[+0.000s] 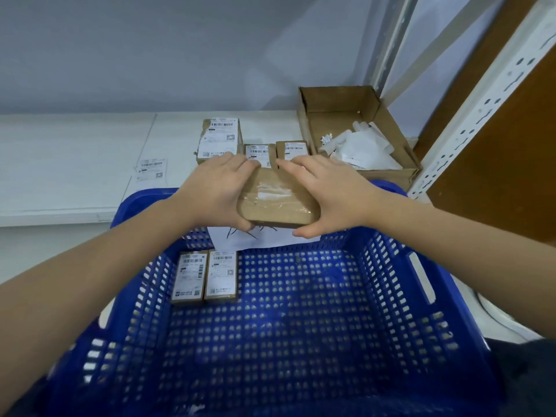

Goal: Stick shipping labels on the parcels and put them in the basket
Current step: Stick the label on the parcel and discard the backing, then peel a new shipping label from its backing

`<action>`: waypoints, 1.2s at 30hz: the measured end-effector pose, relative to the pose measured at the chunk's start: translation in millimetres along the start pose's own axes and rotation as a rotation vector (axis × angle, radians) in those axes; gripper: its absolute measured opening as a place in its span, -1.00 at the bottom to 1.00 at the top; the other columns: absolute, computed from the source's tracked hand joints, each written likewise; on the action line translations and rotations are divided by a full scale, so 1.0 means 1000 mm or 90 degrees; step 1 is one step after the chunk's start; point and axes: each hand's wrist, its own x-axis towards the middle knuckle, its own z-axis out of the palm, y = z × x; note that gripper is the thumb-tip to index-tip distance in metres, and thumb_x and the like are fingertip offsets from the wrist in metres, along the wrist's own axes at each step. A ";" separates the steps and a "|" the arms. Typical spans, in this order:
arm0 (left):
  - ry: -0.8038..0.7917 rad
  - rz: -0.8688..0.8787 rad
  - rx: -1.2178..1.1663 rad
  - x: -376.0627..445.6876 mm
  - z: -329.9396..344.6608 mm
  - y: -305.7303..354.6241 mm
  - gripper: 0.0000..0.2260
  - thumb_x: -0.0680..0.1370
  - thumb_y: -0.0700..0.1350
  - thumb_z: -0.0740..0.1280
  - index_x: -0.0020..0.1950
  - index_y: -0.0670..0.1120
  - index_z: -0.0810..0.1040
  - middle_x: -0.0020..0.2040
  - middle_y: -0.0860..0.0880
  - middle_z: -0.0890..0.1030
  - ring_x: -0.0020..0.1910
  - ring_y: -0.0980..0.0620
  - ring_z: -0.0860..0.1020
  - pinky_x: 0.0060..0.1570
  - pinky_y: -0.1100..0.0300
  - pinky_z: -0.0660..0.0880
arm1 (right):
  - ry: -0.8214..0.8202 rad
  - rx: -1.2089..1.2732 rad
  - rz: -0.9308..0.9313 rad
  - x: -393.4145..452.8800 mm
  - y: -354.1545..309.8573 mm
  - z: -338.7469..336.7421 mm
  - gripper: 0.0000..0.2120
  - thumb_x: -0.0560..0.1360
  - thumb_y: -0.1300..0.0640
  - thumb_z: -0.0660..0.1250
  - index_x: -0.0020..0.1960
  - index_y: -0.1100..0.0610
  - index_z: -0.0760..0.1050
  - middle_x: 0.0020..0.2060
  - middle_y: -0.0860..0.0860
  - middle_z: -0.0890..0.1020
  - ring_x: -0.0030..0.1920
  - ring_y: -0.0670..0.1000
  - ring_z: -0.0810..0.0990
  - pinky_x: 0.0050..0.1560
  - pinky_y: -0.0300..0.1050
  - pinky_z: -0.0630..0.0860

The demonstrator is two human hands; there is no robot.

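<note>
Filling the foreground, the blue basket (301, 326) holds two labelled boxes (206, 276) lying lengthwise away from the viewer. Above its far rim, the left hand (216, 188) and right hand (328, 191) grasp a taped brown parcel (276, 200), long axis running away; its far end is hidden by fingers.

White table (75, 164), three labelled parcels (219, 139), loose label (150, 170), open carton (355, 130)

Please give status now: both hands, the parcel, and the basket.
Left hand and right hand both grip one brown parcel, no label visible on its top. Held over far rim of blue basket. Two labelled parcels already inside. Nothing blocking.
</note>
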 end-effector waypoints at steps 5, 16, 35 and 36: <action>0.043 -0.007 0.030 -0.018 -0.005 -0.018 -0.10 0.08 0.18 0.55 0.32 -0.22 0.45 0.05 -0.15 0.55 -0.03 -0.16 0.50 -0.04 0.02 0.43 | 0.024 0.001 -0.029 0.023 -0.028 -0.001 -0.01 0.29 -0.28 0.42 0.51 0.18 0.13 0.18 0.14 0.46 0.07 0.12 0.49 -0.05 -0.02 0.50; 0.067 -0.222 -0.068 -0.061 0.002 -0.073 -0.03 0.23 0.05 0.59 0.52 -0.18 0.21 0.32 -0.23 0.37 0.24 -0.23 0.40 0.17 -0.08 0.36 | 0.019 0.065 0.072 0.072 -0.079 0.012 -0.13 0.28 -0.36 0.39 0.45 0.04 0.26 0.09 0.09 0.41 0.03 0.09 0.46 -0.20 -0.12 0.34; -0.128 -0.548 -0.161 -0.069 0.076 -0.204 -0.57 0.57 0.01 0.30 0.40 -0.12 0.39 0.29 -0.18 0.45 0.29 -0.17 0.39 0.15 0.01 0.37 | -0.057 0.059 0.237 0.144 -0.146 0.036 -0.21 0.36 -0.42 0.25 0.41 0.02 0.19 0.11 0.07 0.38 0.05 0.08 0.46 -0.20 -0.13 0.30; -0.128 -0.556 -0.167 -0.067 0.081 -0.210 -0.58 0.57 0.01 0.29 0.39 -0.11 0.40 0.30 -0.17 0.46 0.28 -0.16 0.40 0.15 0.01 0.37 | -0.058 0.065 0.248 0.148 -0.147 0.038 -0.21 0.35 -0.43 0.25 0.40 0.01 0.19 0.11 0.07 0.38 0.05 0.08 0.46 -0.20 -0.13 0.30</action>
